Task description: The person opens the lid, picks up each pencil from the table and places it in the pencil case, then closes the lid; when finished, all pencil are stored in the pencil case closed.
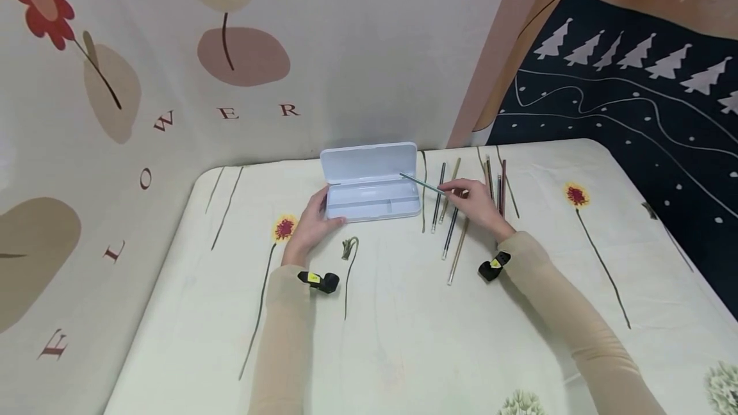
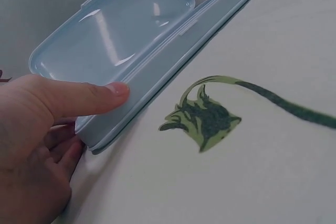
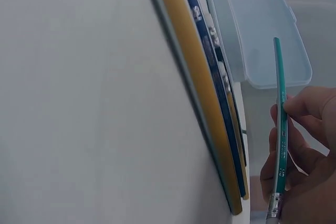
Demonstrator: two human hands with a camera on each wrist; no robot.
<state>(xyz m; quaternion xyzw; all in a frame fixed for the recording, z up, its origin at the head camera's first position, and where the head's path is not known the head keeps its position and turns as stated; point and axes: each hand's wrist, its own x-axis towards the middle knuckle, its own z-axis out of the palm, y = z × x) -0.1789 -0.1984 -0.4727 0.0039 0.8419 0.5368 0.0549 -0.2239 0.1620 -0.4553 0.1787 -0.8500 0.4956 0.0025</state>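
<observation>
A light blue plastic pencil case (image 1: 360, 212) stands with its lid (image 1: 369, 163) raised, and its divided tray looks bare. My left hand (image 1: 309, 226) grips the case's left end, the thumb (image 2: 100, 98) over the front edge and the other fingers round the side. Between the thumb and fingers of my right hand (image 1: 475, 205) is a green pencil (image 3: 281, 135), held above the table. Its plain end points left, in front of the lid's right part; a metal ferrule shows at the other end in the right wrist view.
Right of the case lie several loose pencils, among them a yellow one (image 1: 458, 252) and a dark blue one (image 1: 450, 234). Others, including a dark red pencil (image 1: 503, 187), lie beyond my right hand. The tablecloth (image 1: 403, 325) has printed flowers; a patterned wall (image 1: 375, 50) rises behind.
</observation>
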